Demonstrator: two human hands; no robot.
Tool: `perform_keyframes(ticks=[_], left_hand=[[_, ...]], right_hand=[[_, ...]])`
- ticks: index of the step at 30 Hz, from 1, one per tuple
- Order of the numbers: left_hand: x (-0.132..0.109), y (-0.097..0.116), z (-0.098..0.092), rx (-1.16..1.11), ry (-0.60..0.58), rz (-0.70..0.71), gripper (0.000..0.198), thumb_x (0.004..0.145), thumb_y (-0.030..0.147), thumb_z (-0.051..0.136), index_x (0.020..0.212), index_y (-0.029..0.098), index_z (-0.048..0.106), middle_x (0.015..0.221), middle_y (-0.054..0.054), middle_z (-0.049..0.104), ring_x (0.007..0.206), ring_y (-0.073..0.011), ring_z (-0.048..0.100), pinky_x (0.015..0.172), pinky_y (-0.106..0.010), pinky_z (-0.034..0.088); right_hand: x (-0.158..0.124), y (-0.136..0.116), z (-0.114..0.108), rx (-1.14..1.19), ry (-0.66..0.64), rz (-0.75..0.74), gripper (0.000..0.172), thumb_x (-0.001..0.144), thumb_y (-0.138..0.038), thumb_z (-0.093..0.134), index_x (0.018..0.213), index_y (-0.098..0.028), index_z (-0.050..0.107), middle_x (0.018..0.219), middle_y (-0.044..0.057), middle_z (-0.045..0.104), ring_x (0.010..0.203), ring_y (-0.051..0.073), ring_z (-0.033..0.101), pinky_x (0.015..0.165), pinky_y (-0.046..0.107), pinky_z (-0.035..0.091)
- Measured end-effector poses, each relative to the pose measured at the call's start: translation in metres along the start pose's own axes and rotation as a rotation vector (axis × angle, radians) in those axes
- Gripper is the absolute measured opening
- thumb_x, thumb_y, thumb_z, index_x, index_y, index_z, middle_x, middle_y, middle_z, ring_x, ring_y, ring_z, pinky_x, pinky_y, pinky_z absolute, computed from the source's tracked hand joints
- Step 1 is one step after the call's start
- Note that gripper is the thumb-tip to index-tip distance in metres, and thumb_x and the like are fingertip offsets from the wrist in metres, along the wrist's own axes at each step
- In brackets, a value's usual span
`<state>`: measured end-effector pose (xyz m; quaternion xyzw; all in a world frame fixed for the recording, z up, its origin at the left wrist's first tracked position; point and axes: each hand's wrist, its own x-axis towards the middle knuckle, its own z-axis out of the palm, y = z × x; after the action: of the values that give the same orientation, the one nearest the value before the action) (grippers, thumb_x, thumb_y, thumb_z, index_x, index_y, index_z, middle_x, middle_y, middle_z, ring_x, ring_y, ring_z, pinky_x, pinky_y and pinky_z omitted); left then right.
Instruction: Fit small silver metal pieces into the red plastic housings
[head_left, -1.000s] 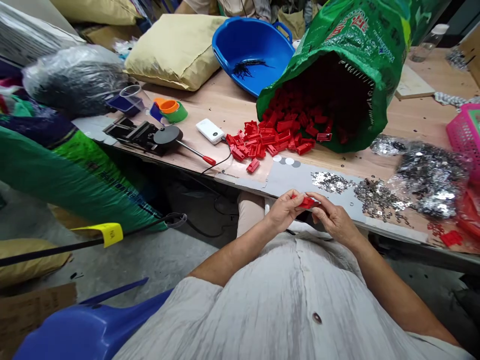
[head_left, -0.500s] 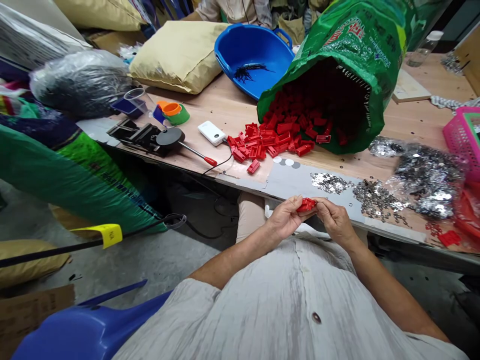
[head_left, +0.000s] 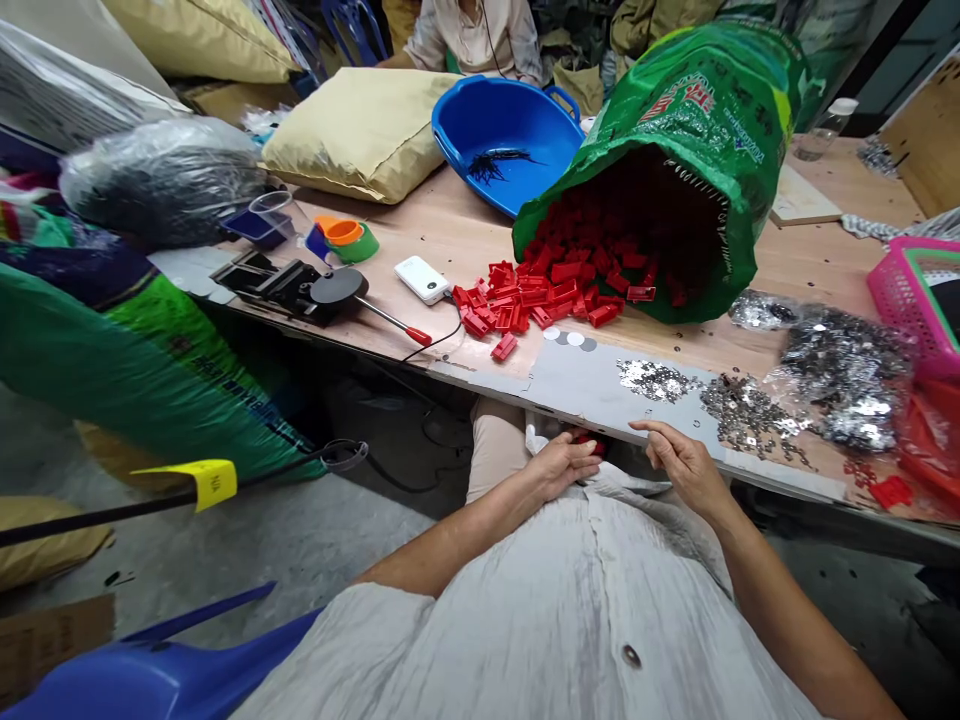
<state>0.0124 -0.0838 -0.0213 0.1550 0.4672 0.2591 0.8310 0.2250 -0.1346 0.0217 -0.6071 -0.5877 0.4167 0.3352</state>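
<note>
My left hand (head_left: 561, 467) is low over my lap, just below the table's front edge, with its fingers stretched out. Right beyond its fingertips is a red plastic part (head_left: 590, 441), partly hidden and in shadow; whether the fingers still touch it is unclear. My right hand (head_left: 681, 462) hovers by the table edge with the index finger extended and the others loosely bent; nothing shows in it. Nearest to it on the grey strip (head_left: 581, 378) are small shiny metal pieces (head_left: 652, 380). Similar red parts (head_left: 551, 285) spill from a green sack (head_left: 697, 110).
A second metal pile (head_left: 750, 415) and a plastic bag of metal pieces (head_left: 847, 360) lie rightward, near a pink basket (head_left: 911, 300). A hand press (head_left: 300, 285), white power bank (head_left: 422, 280) and blue basin (head_left: 510, 130) stand leftward and behind. Another person (head_left: 472, 35) sits opposite.
My hands have parted. The left has lowered towards my lap and opened its fingers, and the right has let go of the red part both hands held. The view has shifted slightly.
</note>
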Motion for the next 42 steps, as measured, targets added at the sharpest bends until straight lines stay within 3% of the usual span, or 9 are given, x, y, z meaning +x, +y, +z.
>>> perform_keyframes(ticks=[6, 9, 11, 15, 17, 21, 27, 34, 42], left_hand=[[-0.010, 0.013, -0.009, 0.294, -0.072, 0.078, 0.040, 0.065, 0.034, 0.084, 0.096, 0.016, 0.067, 0.094, -0.005, 0.068, 0.084, -0.0145, 0.065, 0.087, -0.031, 0.050], [-0.019, 0.032, -0.012, 0.616, -0.113, 0.259, 0.029, 0.068, 0.035, 0.079, 0.085, 0.013, 0.071, 0.077, -0.004, 0.067, 0.073, -0.0147, 0.061, 0.073, -0.028, 0.049], [-0.021, 0.054, -0.015, 0.703, 0.006, 0.510, 0.024, 0.076, 0.033, 0.072, 0.092, 0.016, 0.071, 0.079, -0.004, 0.068, 0.072, -0.0156, 0.061, 0.071, -0.028, 0.048], [-0.016, 0.111, -0.030, 0.903, 0.485, 1.106, 0.025, 0.084, 0.027, 0.065, 0.108, 0.022, 0.068, 0.112, -0.009, 0.065, 0.098, -0.0226, 0.058, 0.096, -0.036, 0.042], [-0.009, 0.135, -0.041, 1.013, 0.645, 1.210, 0.030, 0.081, 0.025, 0.069, 0.110, 0.021, 0.066, 0.119, -0.013, 0.060, 0.115, -0.0288, 0.050, 0.106, -0.042, 0.032], [0.012, 0.155, -0.061, 1.062, 0.745, 1.142, 0.022, 0.077, 0.027, 0.075, 0.095, 0.017, 0.067, 0.107, -0.013, 0.059, 0.113, -0.0315, 0.046, 0.108, -0.046, 0.025], [0.022, 0.148, -0.066, 0.811, 0.562, 1.111, 0.015, 0.076, 0.020, 0.076, 0.085, 0.015, 0.065, 0.086, -0.002, 0.057, 0.099, -0.0213, 0.047, 0.106, -0.040, 0.025], [-0.002, 0.133, -0.033, 0.255, 0.117, 0.781, 0.037, 0.061, 0.031, 0.084, 0.085, 0.019, 0.058, 0.085, 0.000, 0.068, 0.078, -0.0147, 0.063, 0.077, -0.031, 0.050], [-0.020, 0.097, 0.013, 0.134, -0.076, 0.560, 0.036, 0.060, 0.023, 0.083, 0.078, 0.019, 0.053, 0.077, 0.002, 0.068, 0.071, -0.0105, 0.066, 0.062, -0.019, 0.047]], right_hand=[[0.002, 0.006, -0.003, -0.024, 0.019, 0.021, 0.045, 0.098, -0.051, 0.041, 0.124, -0.021, 0.064, 0.065, -0.002, 0.051, 0.063, 0.014, 0.049, 0.066, 0.028, 0.039], [0.003, 0.008, -0.004, -0.024, 0.031, 0.013, 0.045, 0.098, -0.050, 0.042, 0.124, -0.021, 0.063, 0.067, -0.001, 0.052, 0.064, 0.015, 0.050, 0.066, 0.028, 0.040], [0.002, 0.008, -0.005, -0.032, 0.030, 0.000, 0.044, 0.098, -0.050, 0.043, 0.124, -0.021, 0.063, 0.067, -0.001, 0.052, 0.064, 0.015, 0.050, 0.065, 0.028, 0.041], [0.003, 0.008, -0.007, -0.063, 0.029, -0.020, 0.042, 0.098, -0.049, 0.043, 0.121, -0.021, 0.065, 0.067, 0.000, 0.054, 0.063, 0.015, 0.051, 0.063, 0.028, 0.042], [0.003, 0.007, -0.006, -0.063, 0.036, -0.018, 0.042, 0.098, -0.048, 0.044, 0.121, -0.021, 0.065, 0.067, -0.001, 0.055, 0.063, 0.015, 0.052, 0.063, 0.028, 0.043], [0.001, 0.004, -0.005, -0.055, 0.040, -0.003, 0.043, 0.098, -0.049, 0.043, 0.120, -0.020, 0.065, 0.067, 0.000, 0.057, 0.063, 0.015, 0.055, 0.064, 0.027, 0.043], [-0.006, 0.003, -0.019, -0.084, 0.110, 0.040, 0.039, 0.095, -0.048, 0.048, 0.112, -0.021, 0.069, 0.072, 0.001, 0.064, 0.065, 0.014, 0.057, 0.063, 0.027, 0.043], [-0.027, 0.033, -0.088, -0.395, 0.565, 0.088, 0.030, 0.088, -0.044, 0.057, 0.098, -0.019, 0.071, 0.091, 0.008, 0.071, 0.079, 0.021, 0.062, 0.072, 0.032, 0.047], [-0.021, 0.062, -0.106, -0.755, 0.555, 0.111, 0.028, 0.089, -0.043, 0.054, 0.091, -0.021, 0.071, 0.092, 0.010, 0.071, 0.087, 0.025, 0.062, 0.077, 0.036, 0.044]])
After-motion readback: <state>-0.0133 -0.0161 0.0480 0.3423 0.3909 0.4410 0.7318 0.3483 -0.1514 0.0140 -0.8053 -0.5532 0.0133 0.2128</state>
